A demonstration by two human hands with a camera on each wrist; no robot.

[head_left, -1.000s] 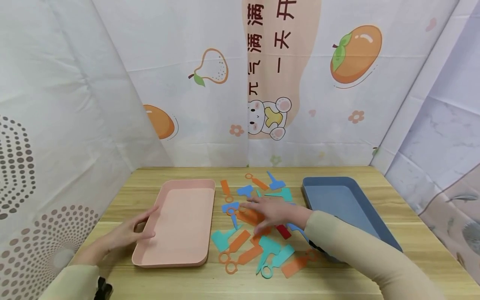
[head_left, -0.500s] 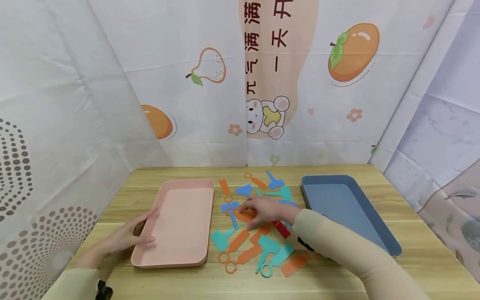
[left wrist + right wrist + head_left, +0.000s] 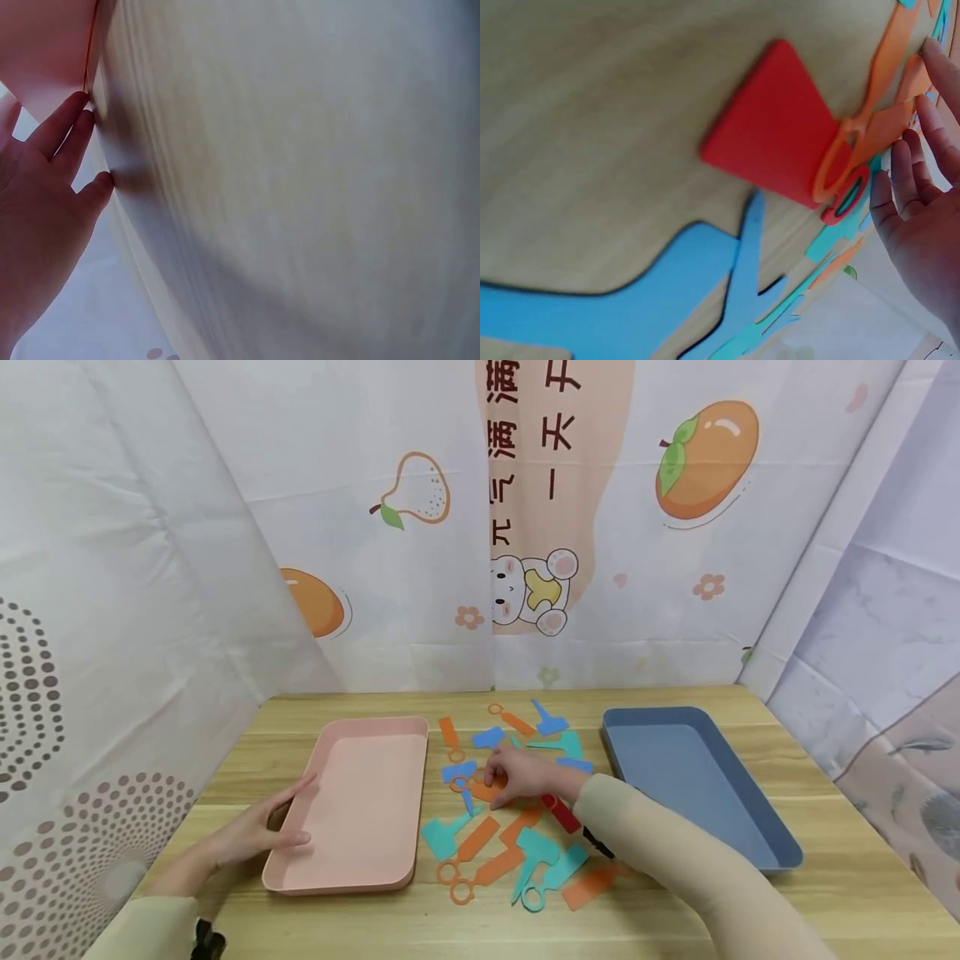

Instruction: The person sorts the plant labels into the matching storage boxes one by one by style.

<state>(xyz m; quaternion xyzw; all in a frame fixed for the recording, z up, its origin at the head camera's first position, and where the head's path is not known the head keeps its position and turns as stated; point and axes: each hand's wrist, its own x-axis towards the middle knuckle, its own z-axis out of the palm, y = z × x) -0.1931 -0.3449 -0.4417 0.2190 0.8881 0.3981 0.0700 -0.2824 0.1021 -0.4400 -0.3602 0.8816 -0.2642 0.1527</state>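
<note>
In the head view, my left hand (image 3: 251, 837) rests at the left side of the pink tray (image 3: 345, 887), fingers extended along its rim. The left wrist view has those fingertips against the tray's edge (image 3: 91, 45). My right hand (image 3: 525, 775) is low over the scattered plant tags, thumb and index finger pinching an orange plant tag (image 3: 486, 791) by its sides. Close to that hand lie a red tag (image 3: 561, 814) with a ring and a blue T-shaped tag (image 3: 459, 771). The right wrist view shows the red tag (image 3: 776, 127) overlapped by an orange ring (image 3: 826, 169).
Several teal tags (image 3: 444, 837) and orange tags (image 3: 501, 865) lie nearer the table's front. More blue tags (image 3: 551, 724) lie toward the back. A blue-grey tray (image 3: 780, 852) stands on the right, partly behind the right forearm. Printed curtains (image 3: 337, 664) enclose the wooden table (image 3: 337, 931).
My right thumb and index finger have drawn closer together around the orange tag, and the hand has shifted slightly left. The left hand stays at the pink tray.
</note>
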